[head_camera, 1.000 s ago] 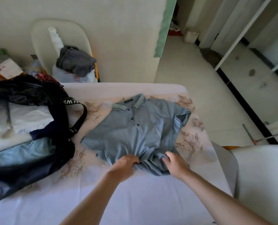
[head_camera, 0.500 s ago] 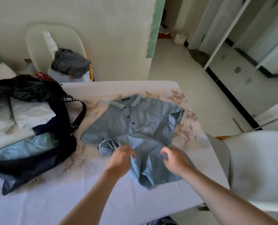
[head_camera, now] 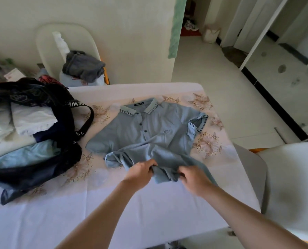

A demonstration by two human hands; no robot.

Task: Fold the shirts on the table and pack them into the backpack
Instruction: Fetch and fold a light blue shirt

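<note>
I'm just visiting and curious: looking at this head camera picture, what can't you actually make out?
- Hem of the polo shirt: bunched under the left hand and right hand.
- Fingers: curled into the cloth, mostly hidden.
- Backpack: cut off by the left edge; its depth is hidden by folded clothes.
- Collar label and chest logo: too small to read.
- Strap lettering: partly folded away.

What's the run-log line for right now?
stage: folding | left hand: gripping polo shirt hem | right hand: gripping hem | backpack: open
</note>
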